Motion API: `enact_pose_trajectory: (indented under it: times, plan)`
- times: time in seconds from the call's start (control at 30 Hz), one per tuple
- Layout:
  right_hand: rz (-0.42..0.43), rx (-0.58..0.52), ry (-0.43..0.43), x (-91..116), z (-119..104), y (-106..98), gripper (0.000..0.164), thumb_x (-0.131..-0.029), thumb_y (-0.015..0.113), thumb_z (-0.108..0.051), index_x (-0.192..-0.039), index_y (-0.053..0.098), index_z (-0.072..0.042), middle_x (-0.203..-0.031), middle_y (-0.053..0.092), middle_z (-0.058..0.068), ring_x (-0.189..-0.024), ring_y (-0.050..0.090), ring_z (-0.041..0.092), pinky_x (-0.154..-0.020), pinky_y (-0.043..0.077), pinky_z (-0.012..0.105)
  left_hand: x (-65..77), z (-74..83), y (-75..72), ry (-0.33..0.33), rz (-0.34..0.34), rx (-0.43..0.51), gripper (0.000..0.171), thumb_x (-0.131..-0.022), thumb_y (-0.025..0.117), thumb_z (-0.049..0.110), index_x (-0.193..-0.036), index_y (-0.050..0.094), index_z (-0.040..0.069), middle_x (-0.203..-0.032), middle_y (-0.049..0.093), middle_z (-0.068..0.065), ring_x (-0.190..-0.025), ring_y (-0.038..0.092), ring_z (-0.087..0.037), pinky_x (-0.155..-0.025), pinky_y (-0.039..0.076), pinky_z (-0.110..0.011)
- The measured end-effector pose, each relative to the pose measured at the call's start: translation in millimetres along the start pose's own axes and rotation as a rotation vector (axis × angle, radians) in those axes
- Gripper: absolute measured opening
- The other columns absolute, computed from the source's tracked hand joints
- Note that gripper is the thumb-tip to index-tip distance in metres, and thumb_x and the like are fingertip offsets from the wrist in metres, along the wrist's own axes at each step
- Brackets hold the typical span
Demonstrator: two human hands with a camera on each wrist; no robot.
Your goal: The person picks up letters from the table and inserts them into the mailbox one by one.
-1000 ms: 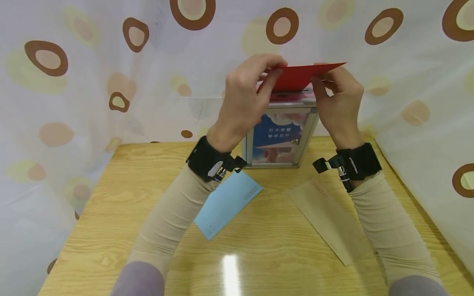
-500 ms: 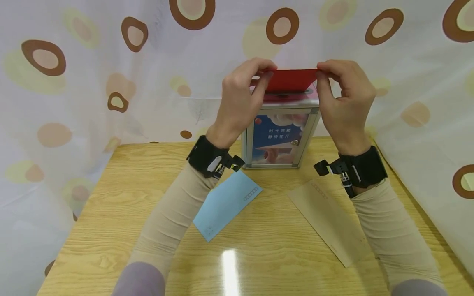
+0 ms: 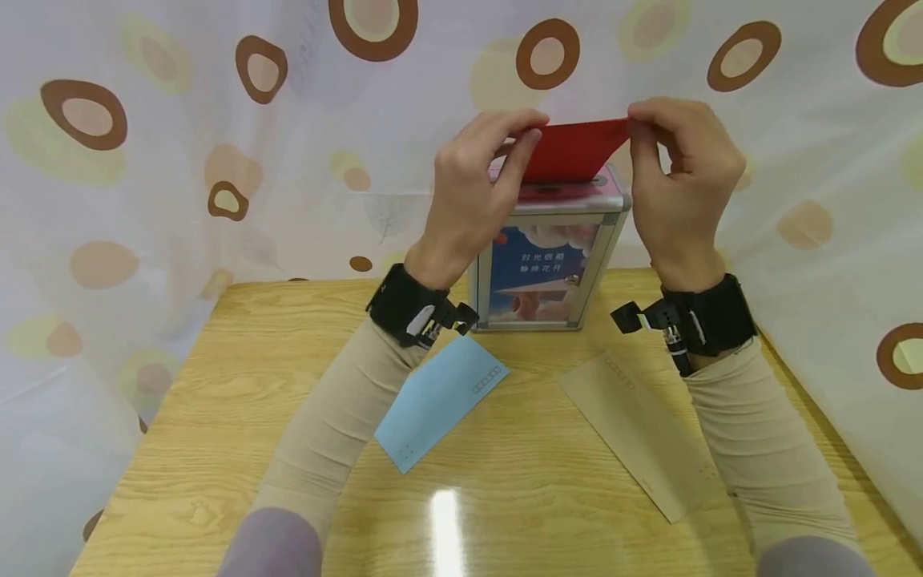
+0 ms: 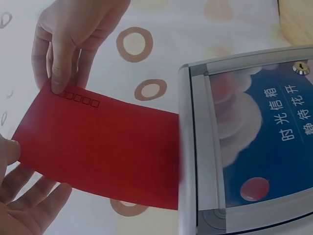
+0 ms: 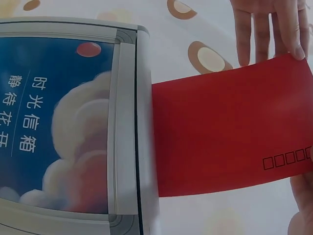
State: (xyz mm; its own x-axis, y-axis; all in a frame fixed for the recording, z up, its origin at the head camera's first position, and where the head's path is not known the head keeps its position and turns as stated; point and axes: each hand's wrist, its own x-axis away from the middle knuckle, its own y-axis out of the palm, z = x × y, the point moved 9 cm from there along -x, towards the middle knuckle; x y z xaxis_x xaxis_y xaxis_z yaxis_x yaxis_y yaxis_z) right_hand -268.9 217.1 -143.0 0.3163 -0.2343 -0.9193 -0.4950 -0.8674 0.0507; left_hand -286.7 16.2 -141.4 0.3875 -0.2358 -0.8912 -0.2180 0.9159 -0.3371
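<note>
Your left grip (image 3: 472,188) and right grip (image 3: 681,176) pinch the red envelope (image 3: 577,152) by its upper corners, lower edge at the silver-framed box's (image 3: 541,272) top, depth unclear. Likely light, bendy, creasable; keep to corners. Wood-grain surface (image 3: 288,344), glossy; patterned sheet (image 3: 404,104) behind.

There are three envelopes (image 3: 577,152) (image 3: 443,405) (image 3: 638,437), one box (image 3: 544,276), two hands (image 3: 472,184) (image 3: 681,176) and two wristbands (image 3: 406,304) (image 3: 710,316).

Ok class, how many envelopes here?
3: a red envelope in left hand and right hand, at the top of the box; a blue envelope and brown envelope on the table. The box could hide more.
</note>
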Motion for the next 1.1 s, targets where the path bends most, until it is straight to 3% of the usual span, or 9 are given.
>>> enact_pose_trajectory:
  times: [0.17, 0.37, 0.5, 0.63, 0.73, 0.83, 0.9, 1.03, 1.1]
  plan:
    - [-0.046, -0.001, 0.054, 0.1, 11.4, 3.3, 0.012, -0.095, 0.067, 0.004, -0.100, 0.077, 0.009, -0.099, 0.075, 0.018, -0.094, 0.069, 0.010, -0.094, 0.059, 0.030, -2.3, -0.8, 0.6, -0.018, -0.014, -0.022, 0.026, -0.105, 0.061, 0.014, -0.120, 0.073, -0.003, -0.117, 0.074, -0.016, -0.110, 0.069, -0.022, -0.099, 0.048, -0.015]
    - [-0.142, 0.123, 0.059, 8.1, 26.2, 9.6, 0.015, -0.097, 0.066, 0.000, -0.103, 0.079, 0.004, -0.103, 0.077, 0.015, -0.095, 0.066, -0.002, -0.089, 0.058, 0.020, 4.9, -16.4, 7.4, -0.111, -0.071, -0.085, 0.026, -0.104, 0.062, 0.012, -0.121, 0.074, -0.002, -0.113, 0.072, -0.017, -0.106, 0.068, -0.023, -0.088, 0.053, -0.024]
    - [-0.227, 0.181, 0.061, 14.5, 36.7, 17.5, 0.018, -0.099, 0.064, -0.003, -0.108, 0.080, 0.000, -0.105, 0.078, 0.013, -0.094, 0.063, -0.007, -0.086, 0.054, 0.010, 9.9, -29.3, 10.7, -0.191, -0.106, -0.132, 0.026, -0.104, 0.061, 0.012, -0.122, 0.074, -0.001, -0.110, 0.069, -0.017, -0.099, 0.066, -0.024, -0.085, 0.053, -0.022]
    - [-0.307, 0.224, 0.081, 22.2, 45.9, 25.9, 0.020, -0.101, 0.063, -0.006, -0.112, 0.079, -0.002, -0.108, 0.078, 0.012, -0.094, 0.070, 0.009, -0.087, 0.050, 0.006, 15.8, -41.7, 12.6, -0.253, -0.129, -0.173, 0.024, -0.104, 0.059, 0.008, -0.120, 0.075, -0.001, -0.110, 0.073, -0.015, -0.097, 0.068, -0.023, -0.084, 0.053, -0.021]
    - [-0.342, 0.236, 0.107, 26.6, 50.8, 30.0, 0.021, -0.101, 0.063, -0.006, -0.114, 0.079, -0.003, -0.109, 0.078, 0.012, -0.099, 0.073, 0.023, -0.093, 0.051, 0.010, 20.5, -50.4, 15.9, -0.292, -0.162, -0.202, 0.025, -0.104, 0.059, 0.008, -0.121, 0.075, 0.001, -0.115, 0.075, -0.014, -0.104, 0.070, -0.022, -0.089, 0.055, -0.023]
    - [-0.378, 0.247, 0.108, 30.0, 53.4, 32.4, 0.022, -0.100, 0.062, -0.006, -0.116, 0.078, -0.002, -0.112, 0.077, 0.014, -0.108, 0.072, 0.026, -0.101, 0.052, 0.019, 24.6, -59.2, 20.9, -0.335, -0.221, -0.234, 0.028, -0.104, 0.060, 0.012, -0.127, 0.072, 0.002, -0.123, 0.074, -0.013, -0.114, 0.070, -0.022, -0.097, 0.055, -0.026]
    - [-0.400, 0.267, 0.098, 32.6, 55.1, 33.2, 0.023, -0.100, 0.063, -0.006, -0.117, 0.077, -0.001, -0.114, 0.077, 0.015, -0.111, 0.072, 0.027, -0.103, 0.050, 0.019, 27.8, -64.1, 23.7, -0.359, -0.260, -0.246, 0.031, -0.104, 0.061, 0.015, -0.131, 0.070, 0.002, -0.129, 0.072, -0.012, -0.124, 0.067, -0.022, -0.105, 0.052, -0.028]
    - [-0.431, 0.297, 0.084, 40.9, 53.3, 31.4, 0.024, -0.100, 0.063, -0.005, -0.120, 0.075, 0.001, -0.117, 0.076, 0.017, -0.096, 0.069, 0.027, -0.076, 0.040, 0.012, 36.4, -63.7, 25.9, -0.331, -0.300, -0.231, 0.038, -0.103, 0.064, 0.021, -0.135, 0.066, 0.002, -0.134, 0.070, -0.013, -0.129, 0.064, -0.023, -0.112, 0.046, -0.028]
    - [-0.439, 0.306, 0.071, 46.8, 46.9, 28.1, 0.025, -0.099, 0.064, -0.006, -0.121, 0.074, 0.001, -0.118, 0.075, 0.018, -0.097, 0.069, 0.028, -0.077, 0.042, 0.016, 42.6, -57.7, 24.4, -0.294, -0.307, -0.210, 0.044, -0.101, 0.067, 0.026, -0.137, 0.064, 0.002, -0.137, 0.067, -0.013, -0.133, 0.060, -0.025, -0.117, 0.040, -0.028]
